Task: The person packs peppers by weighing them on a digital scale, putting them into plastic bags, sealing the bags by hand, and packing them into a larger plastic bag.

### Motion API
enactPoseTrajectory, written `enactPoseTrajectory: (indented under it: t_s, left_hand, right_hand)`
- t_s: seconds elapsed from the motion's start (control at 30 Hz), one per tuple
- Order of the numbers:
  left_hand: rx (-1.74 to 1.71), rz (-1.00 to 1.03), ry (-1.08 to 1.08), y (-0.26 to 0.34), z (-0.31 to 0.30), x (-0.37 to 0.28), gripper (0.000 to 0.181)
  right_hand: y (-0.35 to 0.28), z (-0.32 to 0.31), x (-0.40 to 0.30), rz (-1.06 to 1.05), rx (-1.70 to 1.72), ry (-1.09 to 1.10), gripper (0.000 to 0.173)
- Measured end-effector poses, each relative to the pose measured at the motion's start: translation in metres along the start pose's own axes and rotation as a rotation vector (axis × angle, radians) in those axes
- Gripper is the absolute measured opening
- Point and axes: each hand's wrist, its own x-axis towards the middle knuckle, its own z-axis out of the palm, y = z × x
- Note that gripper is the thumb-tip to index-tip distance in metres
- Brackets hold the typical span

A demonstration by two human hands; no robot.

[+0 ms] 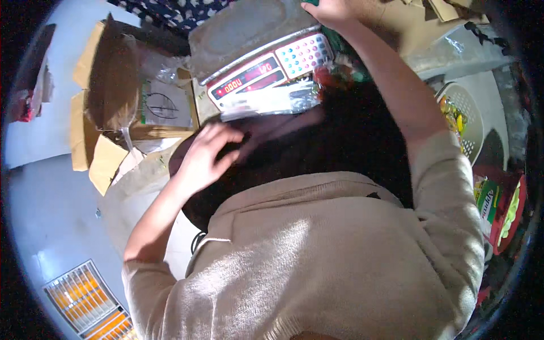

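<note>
My left hand hovers over the dark trousers on my lap, its fingers curled and the thumb apart, nothing visible between them. My right hand reaches to the top edge of the picture, beside the right end of a digital weighing scale. Its fingers are partly cut off, so any hold is hidden. The scale has a grey metal pan, a lit red display panel and a keypad of coloured buttons. Clear plastic packaging lies between the scale and my lap.
An open cardboard box holding plastic film and a printed sheet stands left. Right of me is a perforated plastic basket with colourful wrapped items, and below it a green-labelled package. A glowing heater is at lower left.
</note>
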Motion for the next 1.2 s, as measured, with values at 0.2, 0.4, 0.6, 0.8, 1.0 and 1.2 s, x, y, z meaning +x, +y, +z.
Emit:
enactPoseTrajectory:
  t_s: [0.2, 0.4, 0.6, 0.8, 1.0, 1.2]
  left_hand:
    - [0.549, 0.025, -0.008, -0.066, 0.078, 0.111, 0.06]
    - [0.401, 0.103, -0.008, -0.069, 0.103, 0.129, 0.037]
    - [0.356, 0.116, -0.073, -0.073, 0.108, 0.123, 0.041]
    - [-0.588, -0.301, 0.087, -0.09, 0.071, 0.112, 0.04]
    - [-0.908, -0.422, 0.548, -0.064, 0.018, 0.091, 0.053]
    - [-0.914, -0.379, 0.523, -0.093, 0.023, 0.07, 0.029]
  right_hand:
    - [-0.003, 0.023, 0.027, 0.265, -0.294, -0.159, 0.044]
    - [-0.002, 0.027, 0.05, 0.286, -0.217, -0.106, 0.041]
    - [0.032, 0.02, 0.081, 0.084, 0.097, -0.111, 0.022]
    - [-0.024, -0.057, 0.064, 0.294, 1.218, -0.419, 0.02]
    - [-0.025, -0.014, 0.007, -0.085, 0.403, -0.069, 0.018]
    - [-0.139, 0.004, -0.052, -0.023, 0.229, 0.086, 0.035]
